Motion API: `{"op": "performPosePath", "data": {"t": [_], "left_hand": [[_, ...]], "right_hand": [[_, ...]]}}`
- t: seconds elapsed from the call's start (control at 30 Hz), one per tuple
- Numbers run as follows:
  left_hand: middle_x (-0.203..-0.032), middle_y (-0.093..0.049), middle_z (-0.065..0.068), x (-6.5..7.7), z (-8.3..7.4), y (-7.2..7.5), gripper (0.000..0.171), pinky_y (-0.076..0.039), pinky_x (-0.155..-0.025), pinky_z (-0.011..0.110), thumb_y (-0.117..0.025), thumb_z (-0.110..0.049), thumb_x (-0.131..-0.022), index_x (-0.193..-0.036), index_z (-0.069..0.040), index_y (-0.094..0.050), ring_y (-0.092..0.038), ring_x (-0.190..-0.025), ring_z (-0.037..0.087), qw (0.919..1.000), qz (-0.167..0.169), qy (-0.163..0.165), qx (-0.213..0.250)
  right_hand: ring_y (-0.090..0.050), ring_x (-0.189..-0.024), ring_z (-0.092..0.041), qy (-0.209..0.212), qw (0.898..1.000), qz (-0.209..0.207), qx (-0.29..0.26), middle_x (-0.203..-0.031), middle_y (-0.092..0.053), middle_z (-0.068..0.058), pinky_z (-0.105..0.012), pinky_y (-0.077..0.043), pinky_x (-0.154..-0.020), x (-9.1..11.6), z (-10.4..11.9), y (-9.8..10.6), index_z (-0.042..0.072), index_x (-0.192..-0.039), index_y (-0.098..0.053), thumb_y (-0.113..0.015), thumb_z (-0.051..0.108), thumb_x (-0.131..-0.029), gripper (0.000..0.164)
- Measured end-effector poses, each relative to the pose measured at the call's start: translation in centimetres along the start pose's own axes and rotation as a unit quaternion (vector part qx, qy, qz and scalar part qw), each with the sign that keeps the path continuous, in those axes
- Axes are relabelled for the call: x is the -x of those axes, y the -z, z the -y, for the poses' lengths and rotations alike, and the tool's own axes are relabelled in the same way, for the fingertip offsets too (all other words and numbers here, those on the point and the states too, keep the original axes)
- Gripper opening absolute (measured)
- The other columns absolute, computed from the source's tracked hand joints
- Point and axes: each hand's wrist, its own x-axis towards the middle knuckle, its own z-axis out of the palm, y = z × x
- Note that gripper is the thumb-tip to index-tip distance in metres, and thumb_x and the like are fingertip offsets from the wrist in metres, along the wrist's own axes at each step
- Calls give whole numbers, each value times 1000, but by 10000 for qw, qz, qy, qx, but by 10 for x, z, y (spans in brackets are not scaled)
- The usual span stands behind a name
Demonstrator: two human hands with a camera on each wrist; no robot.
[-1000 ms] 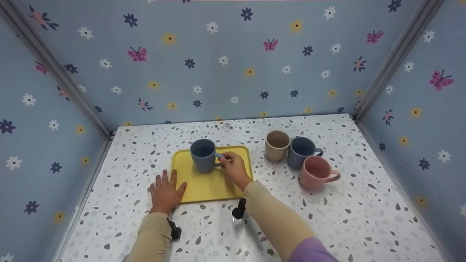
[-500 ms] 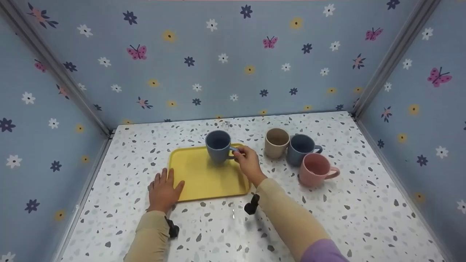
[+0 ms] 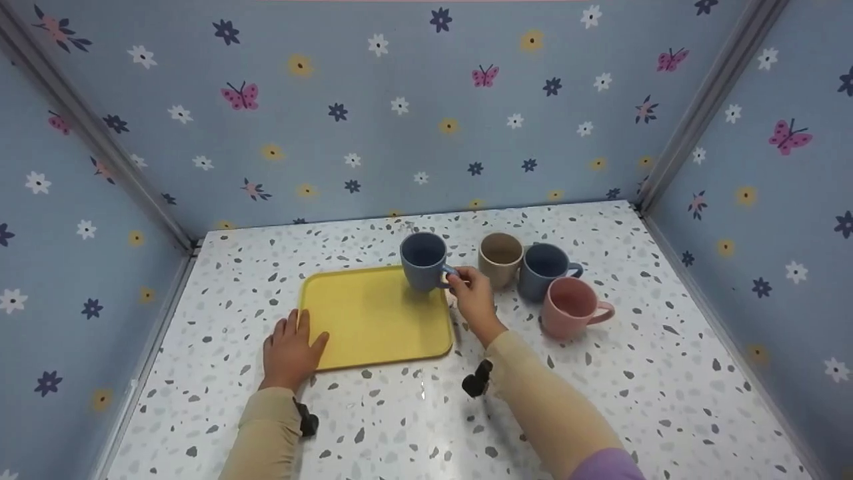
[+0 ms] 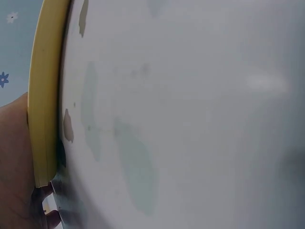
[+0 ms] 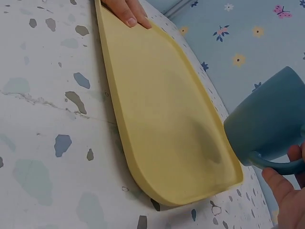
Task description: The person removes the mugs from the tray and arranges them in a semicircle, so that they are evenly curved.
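Observation:
My right hand pinches the handle of a blue mug, held upright over the far right corner of a yellow tray. In the right wrist view the blue mug hangs above the tray, its shadow falling on the tray. At the tray's left edge my left hand rests with fingers spread, some fingertips over the rim. The left wrist view catches only part of that hand beside the tray's edge.
To the right stand a beige cup, a second blue mug and a pink mug, close together. The speckled table is bounded by flower-patterned walls at the back and sides.
The right hand has carried the blue mug from the middle of the tray rightward and back to its far right corner, closer to the beige cup. The left hand stays at the tray's edge.

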Motion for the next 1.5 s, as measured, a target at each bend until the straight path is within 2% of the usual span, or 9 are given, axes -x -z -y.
{"op": "performPosePath", "data": {"t": [0.17, 0.4, 0.63, 0.93, 1.07, 1.4, 1.5], "left_hand": [[-162, -22, 26, 0, 3, 0, 76, -19, -112, 71, -45, -48, -105, -159, 1, -24, -20, -147, 47, 9999, -67, -103, -9], [-164, -16, 25, 0, 6, 2, 76, -13, -115, 69, -42, -49, -106, -160, 1, -20, -14, -149, 46, 9998, 150, -39, 103], [-164, -16, 27, -1, 7, 3, 77, -12, -116, 68, -42, -48, -106, -159, 3, -19, -13, -149, 47, 9997, 194, -43, 158], [-166, -7, 26, 1, 10, 3, 78, 3, -115, 71, -40, -50, -106, -161, 0, -14, 1, -150, 52, 9986, 356, 91, 378], [-166, -5, 26, 1, 11, 3, 80, 6, -114, 73, -40, -52, -106, -161, -1, -14, 4, -150, 53, 9984, 373, 162, 388], [-166, -7, 26, 4, 14, 5, 78, 1, -115, 73, -41, -50, -106, -161, 0, -15, 0, -150, 52, 9988, 315, 96, 359], [-165, -9, 27, 5, 13, 7, 77, -1, -116, 72, -41, -48, -107, -160, 1, -16, -2, -150, 52, 9990, 282, 78, 327]], "right_hand": [[-66, -106, -31, -17, 9998, -154, 161, -105, -66, -14, -33, -58, -89, 2, -2, 10, -6, -111, -66, -62, 4, -100, 15], [-67, -97, -35, 202, 9989, -369, 215, -98, -67, -15, -29, -57, -78, 6, -4, 19, -8, -108, -66, -63, 2, -99, 14], [-65, -102, -23, -76, 9987, -439, 228, -108, -66, -16, -33, -58, -90, 8, -8, 26, -5, -113, -65, -62, 4, -100, 17], [-66, -105, -25, -161, 9976, -613, 263, -111, -67, -17, -38, -57, -93, 10, -11, 33, -5, -115, -66, -63, 3, -99, 18], [-66, -108, -26, -191, 9977, -633, 164, -112, -66, -18, -38, -56, -95, 10, -15, 37, -6, -116, -66, -62, 3, -100, 19], [-66, -106, -23, -90, 9983, -570, 106, -110, -67, -16, -32, -56, -93, 12, -21, 42, -4, -113, -66, -62, 3, -100, 16], [-66, -106, -21, -202, 9978, -617, 165, -110, -66, -13, -31, -56, -92, 13, -22, 44, -2, -113, -67, -62, 5, -100, 15]]}}
